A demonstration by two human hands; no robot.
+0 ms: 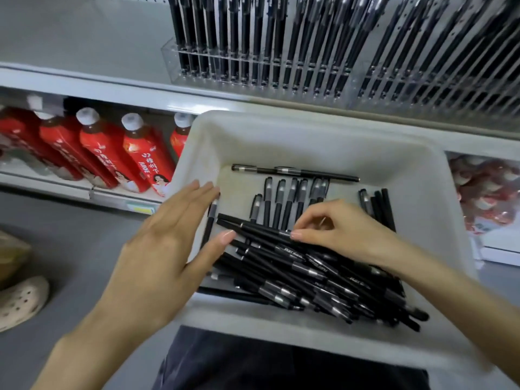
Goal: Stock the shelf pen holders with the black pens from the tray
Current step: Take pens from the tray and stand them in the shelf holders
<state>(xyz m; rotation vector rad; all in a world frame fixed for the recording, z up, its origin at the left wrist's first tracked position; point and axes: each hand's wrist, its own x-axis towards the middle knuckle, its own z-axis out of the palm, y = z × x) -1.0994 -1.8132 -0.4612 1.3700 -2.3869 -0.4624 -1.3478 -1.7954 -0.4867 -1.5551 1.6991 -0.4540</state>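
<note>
A white tray (281, 136) rests on my lap and holds several loose black pens (295, 266), most heaped at its near side. My left hand (168, 235) is flat with straight fingers along the tray's left wall, its thumb touching pens in the heap. My right hand (337, 229) reaches in from the right, fingers curled, pinching black pens at the top of the heap. Clear shelf pen holders (253, 71) above the tray stand full of upright black pens, with another holder (436, 85) to the right.
Red juice bottles (112, 153) with white caps line the lower shelf on the left. Red-and-white packets (486, 190) sit on the lower shelf at right. A beige clog (22, 302) lies on the grey floor at far left.
</note>
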